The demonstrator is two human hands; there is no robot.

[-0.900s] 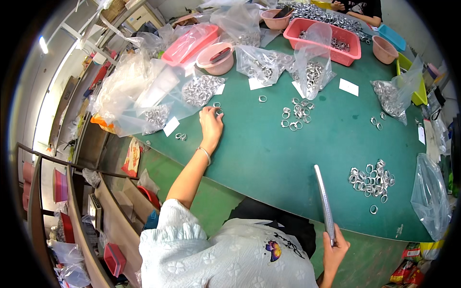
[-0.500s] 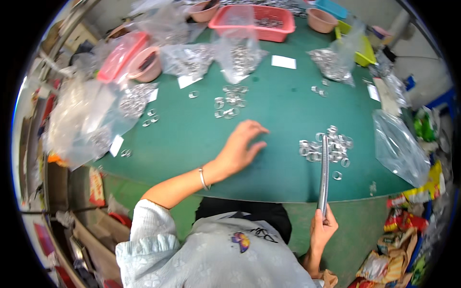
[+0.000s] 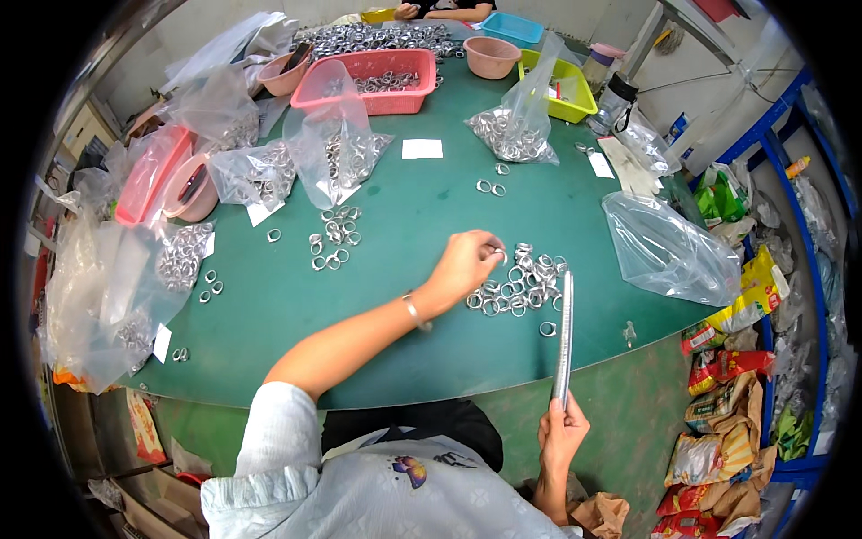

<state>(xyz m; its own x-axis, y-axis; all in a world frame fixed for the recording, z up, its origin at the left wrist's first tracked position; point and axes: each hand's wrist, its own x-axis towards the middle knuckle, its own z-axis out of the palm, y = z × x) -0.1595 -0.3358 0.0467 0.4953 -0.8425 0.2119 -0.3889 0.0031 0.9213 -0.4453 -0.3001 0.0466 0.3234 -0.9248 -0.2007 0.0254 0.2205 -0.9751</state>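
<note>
Loose silver metal rings (image 3: 516, 289) lie in a pile on the green table to the right of centre. My left hand (image 3: 465, 267) is at the pile's left edge, thumb and fingers pinching a single ring (image 3: 499, 255). In my right hand (image 3: 562, 431), below the table's front edge, is the thick end of a ring mandrel (image 3: 565, 337), a long tapered metal stick. It points away from me, its thin tip beside the pile's right side. One ring (image 3: 548, 330) lies apart, just left of the mandrel.
Bags of rings (image 3: 346, 160) stand along the back and left, with small ring groups (image 3: 337, 235) and white cards (image 3: 422, 149) near them. A pink basket (image 3: 382, 63) and a lime basket (image 3: 564, 99) stand farther back. An empty plastic bag (image 3: 669, 247) lies right. Another person (image 3: 449, 11) sits opposite.
My view has swung to the right. My left hand has moved right to the pile and now pinches a ring. The mandrel remains in my right hand.
</note>
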